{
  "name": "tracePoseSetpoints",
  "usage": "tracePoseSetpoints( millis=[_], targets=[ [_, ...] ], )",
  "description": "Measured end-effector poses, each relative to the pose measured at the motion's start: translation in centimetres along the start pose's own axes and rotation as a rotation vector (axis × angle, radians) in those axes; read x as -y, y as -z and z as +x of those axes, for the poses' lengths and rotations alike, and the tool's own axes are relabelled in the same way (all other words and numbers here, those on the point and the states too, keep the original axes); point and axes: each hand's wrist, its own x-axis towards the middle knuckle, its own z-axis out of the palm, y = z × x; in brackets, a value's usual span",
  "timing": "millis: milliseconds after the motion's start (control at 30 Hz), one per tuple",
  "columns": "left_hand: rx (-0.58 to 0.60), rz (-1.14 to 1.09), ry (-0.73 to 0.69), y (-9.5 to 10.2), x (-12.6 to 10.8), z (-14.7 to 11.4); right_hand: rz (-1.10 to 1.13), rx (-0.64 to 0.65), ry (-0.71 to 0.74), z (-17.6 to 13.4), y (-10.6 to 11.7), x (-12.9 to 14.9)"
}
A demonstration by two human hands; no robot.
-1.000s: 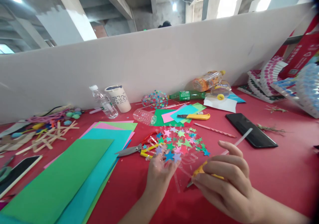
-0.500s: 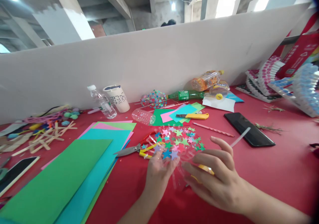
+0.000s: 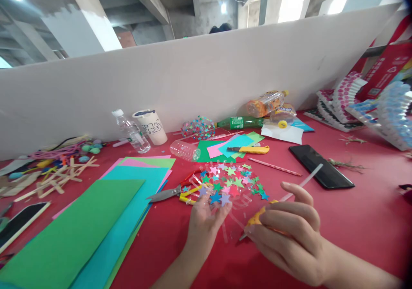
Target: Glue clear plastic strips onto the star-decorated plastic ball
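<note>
My left hand [image 3: 204,224] is closed on a clear plastic piece covered with coloured stars [image 3: 227,184], thumb and fingers at its near side. Thin clear plastic strips hang below it. To the right, my right hand [image 3: 292,233] has its fingers curled round a yellow glue gun [image 3: 255,218], index finger raised. The gun's nozzle points down and left. A translucent glue stick [image 3: 310,178] juts from its back end, passing in front of a black phone [image 3: 322,167]. Scissors [image 3: 165,194] with red and yellow handles lie just left of the star-covered piece.
Coloured paper sheets [image 3: 74,229] lie at left. A yellow utility knife [image 3: 252,150] rests on paper pieces, near a striped stick [image 3: 277,167]. Behind stand a water bottle [image 3: 133,134] and a cup [image 3: 151,128]; a green bottle [image 3: 241,122] lies by the white partition [image 3: 193,79].
My right hand has moved down and right, away from the star-covered plastic, and its fingers have closed round the glue gun. My left hand stays in place.
</note>
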Motion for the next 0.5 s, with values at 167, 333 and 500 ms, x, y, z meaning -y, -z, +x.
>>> tracePoseSetpoints(
  millis=[167, 333, 500],
  targets=[
    [0.061, 0.099, -0.041, -0.02, -0.06, -0.09, -0.024, -0.006, 0.018, 0.12, 0.05, 0.03],
    [0.071, 0.146, -0.053, -0.13, -0.41, -0.35, -0.051, 0.045, -0.037, 0.51, -0.21, 0.19],
    [0.03, 0.123, -0.052, -0.02, -0.59, -0.37, -0.008, 0.118, -0.074, 0.7, -0.52, 0.17]
  ],
)
